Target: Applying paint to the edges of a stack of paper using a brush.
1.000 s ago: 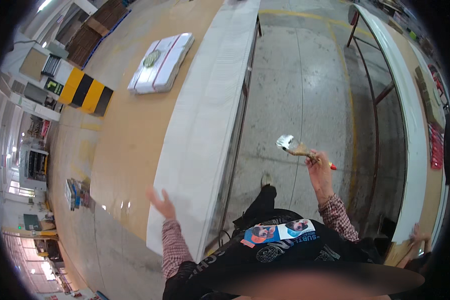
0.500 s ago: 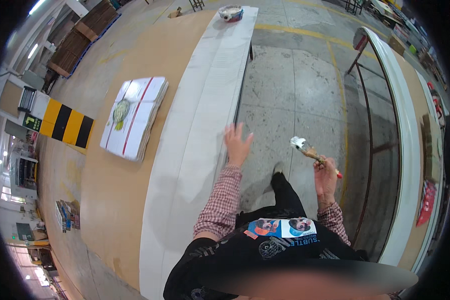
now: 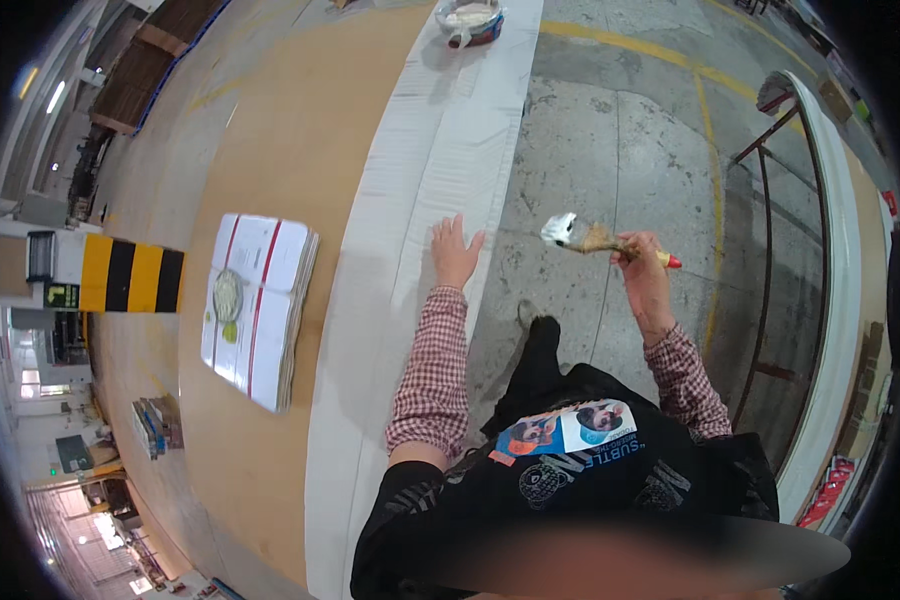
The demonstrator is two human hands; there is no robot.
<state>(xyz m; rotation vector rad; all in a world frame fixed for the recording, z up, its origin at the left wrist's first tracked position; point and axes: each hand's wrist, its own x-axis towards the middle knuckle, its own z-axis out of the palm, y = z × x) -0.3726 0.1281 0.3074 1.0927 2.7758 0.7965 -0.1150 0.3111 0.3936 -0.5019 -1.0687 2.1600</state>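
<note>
Head view, right fingers (image 3: 642,243) gripping brush (image 3: 598,238) above floor aisle (image 3: 600,310), left fingers (image 3: 457,230) spread near white tabletop edge (image 3: 504,170).

Yellow lines (image 3: 620,45) mark the grey floor (image 3: 660,160); a black-and-yellow striped pillar (image 3: 132,274) stands left.

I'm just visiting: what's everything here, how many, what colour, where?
Tabletop: 1, brown, left
Sheeting: 1, white, along the tabletop's right side
Strapped bundle: 1, white with red straps, on the tabletop
Tub: 1, blue-and-red, sheeting's far end
Striped pillar: 1, yellow-and-black, far left
Second table: 1, white-edged, right
Packaging: count unclear, red, lower right
Floor: 1, grey, centre
Paintbrush: 1, white-tipped, red-ended, over the floor
Left hand: 1, red-checked sleeve, spread over sheeting
Right hand: 1, same sleeve, gripping paintbrush
</note>
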